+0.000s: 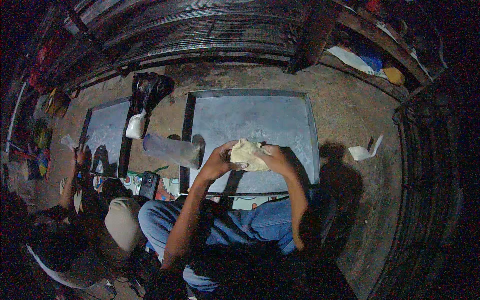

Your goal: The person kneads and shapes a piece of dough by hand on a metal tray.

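Both my hands grip one lump of pale yellow dough (pixel 248 154), held up over the near half of a large rectangular metal tray (pixel 222 112). My left hand (pixel 219 161) wraps the dough's left side, its thumb along the lower edge. On the other side my right hand (pixel 276 159) presses its fingers into the upper right of the lump. The underside of the dough is hidden. White smears, like flour, mark the tray's grey surface beyond the dough.
A clear plastic cylinder (pixel 169 150) lies left of the tray, near a black plastic bag (pixel 151 89) and a small bag of white powder (pixel 135 126). Farther left, a co-worker's hand (pixel 80 159) is beside a smaller tray (pixel 106 125). A dark phone (pixel 149 185) and white scrap (pixel 361 153) flank me.
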A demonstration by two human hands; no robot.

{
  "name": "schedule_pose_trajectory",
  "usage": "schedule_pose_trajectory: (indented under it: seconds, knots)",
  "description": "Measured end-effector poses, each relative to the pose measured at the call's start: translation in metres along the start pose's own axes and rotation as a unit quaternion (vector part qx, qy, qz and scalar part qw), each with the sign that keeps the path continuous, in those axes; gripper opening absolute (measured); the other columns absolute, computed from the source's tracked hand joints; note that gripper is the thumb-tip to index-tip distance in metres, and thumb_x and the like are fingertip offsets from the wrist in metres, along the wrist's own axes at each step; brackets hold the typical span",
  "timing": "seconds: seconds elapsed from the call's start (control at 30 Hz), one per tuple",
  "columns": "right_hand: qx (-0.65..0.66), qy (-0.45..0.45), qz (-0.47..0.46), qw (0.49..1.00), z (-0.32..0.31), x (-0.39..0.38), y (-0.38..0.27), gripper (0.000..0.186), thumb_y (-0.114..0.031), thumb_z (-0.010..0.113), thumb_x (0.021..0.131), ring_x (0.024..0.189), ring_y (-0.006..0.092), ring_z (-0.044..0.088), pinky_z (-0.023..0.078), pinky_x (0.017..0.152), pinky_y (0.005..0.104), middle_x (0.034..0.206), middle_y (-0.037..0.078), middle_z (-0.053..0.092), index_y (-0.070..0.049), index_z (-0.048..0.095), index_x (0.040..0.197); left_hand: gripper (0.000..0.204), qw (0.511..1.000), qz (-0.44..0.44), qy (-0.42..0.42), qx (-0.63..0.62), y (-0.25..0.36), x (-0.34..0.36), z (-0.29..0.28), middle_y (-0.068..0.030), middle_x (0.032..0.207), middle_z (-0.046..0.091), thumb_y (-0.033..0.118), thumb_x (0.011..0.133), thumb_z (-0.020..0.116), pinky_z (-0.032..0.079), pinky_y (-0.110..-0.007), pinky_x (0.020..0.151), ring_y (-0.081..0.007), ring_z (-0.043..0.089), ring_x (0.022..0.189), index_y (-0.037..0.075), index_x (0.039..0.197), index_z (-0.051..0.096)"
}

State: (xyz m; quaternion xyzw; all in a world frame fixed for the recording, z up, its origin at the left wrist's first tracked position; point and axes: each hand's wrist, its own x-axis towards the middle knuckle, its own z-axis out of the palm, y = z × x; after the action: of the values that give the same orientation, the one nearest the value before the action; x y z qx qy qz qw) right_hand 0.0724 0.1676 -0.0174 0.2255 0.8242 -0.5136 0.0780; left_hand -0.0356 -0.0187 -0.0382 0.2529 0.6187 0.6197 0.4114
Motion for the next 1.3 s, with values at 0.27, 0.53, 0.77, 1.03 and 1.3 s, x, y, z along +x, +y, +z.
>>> schedule_pose_trajectory:
  seconds: [0.27, 0.53, 0.77, 1.03, 1.3]
  knots:
    - [0.035, 0.154, -0.147, 0.976, 0.019, 0.011, 0.033, 0.047, -0.035, 0.071, 0.079, 0.094, 0.0261, 0.063, 0.049, 0.082, 0.0341, 0.108, 0.018, 0.063, 0.003, 0.062, 0.106, 0.068, 0.996, -0.062, -0.016, -0.059, 0.027, -0.005, 0.001, -0.0119, 0.119, 0.059, -0.003, 0.071, 0.073, 0.046, -0.033, 0.092, -0.0179, 0.056, 0.108, 0.002, 0.131, 0.042]
    - [-0.047, 0.172, -0.079, 0.981, -0.013, 0.006, 0.022, 0.035, -0.026, 0.072, 0.078, 0.078, 0.0178, 0.063, 0.048, 0.073, 0.0285, 0.087, 0.009, 0.068, 0.000, 0.065, 0.099, 0.071, 0.994, -0.048, -0.084, -0.057, 0.012, -0.001, 0.000, -0.0132, 0.117, 0.060, -0.004, 0.074, 0.070, 0.045, -0.034, 0.093, -0.0192, 0.057, 0.107, 0.001, 0.135, 0.035]
    - [0.045, 0.170, -0.156, 0.972, 0.009, 0.008, 0.021, 0.036, -0.025, 0.073, 0.077, 0.074, 0.0151, 0.061, 0.048, 0.070, 0.0284, 0.086, 0.011, 0.068, 0.001, 0.065, 0.101, 0.056, 0.998, -0.022, 0.049, -0.014, 0.017, -0.003, 0.008, -0.0112, 0.096, 0.066, 0.000, 0.073, 0.073, 0.049, -0.026, 0.068, -0.0146, 0.062, 0.085, 0.004, 0.122, 0.046]
    - [-0.015, 0.186, -0.071, 0.980, -0.012, 0.003, 0.025, 0.038, -0.030, 0.073, 0.075, 0.077, 0.0202, 0.065, 0.049, 0.071, 0.0309, 0.085, 0.014, 0.068, 0.001, 0.067, 0.096, 0.046, 0.993, 0.013, -0.014, 0.113, -0.004, 0.003, -0.013, -0.0030, 0.084, 0.064, 0.005, 0.071, 0.077, 0.047, -0.026, 0.065, -0.0106, 0.059, 0.078, 0.000, 0.112, 0.056]
    - [-0.014, 0.130, -0.077, 0.988, -0.013, -0.002, 0.012, 0.029, -0.026, 0.072, 0.077, 0.074, 0.0175, 0.063, 0.047, 0.067, 0.0288, 0.083, 0.009, 0.067, -0.005, 0.066, 0.095, 0.031, 0.997, -0.075, -0.015, -0.011, 0.018, -0.009, -0.007, -0.0025, 0.095, 0.066, 0.021, 0.082, 0.069, 0.046, -0.024, 0.076, -0.0101, 0.059, 0.081, 0.001, 0.106, 0.064]
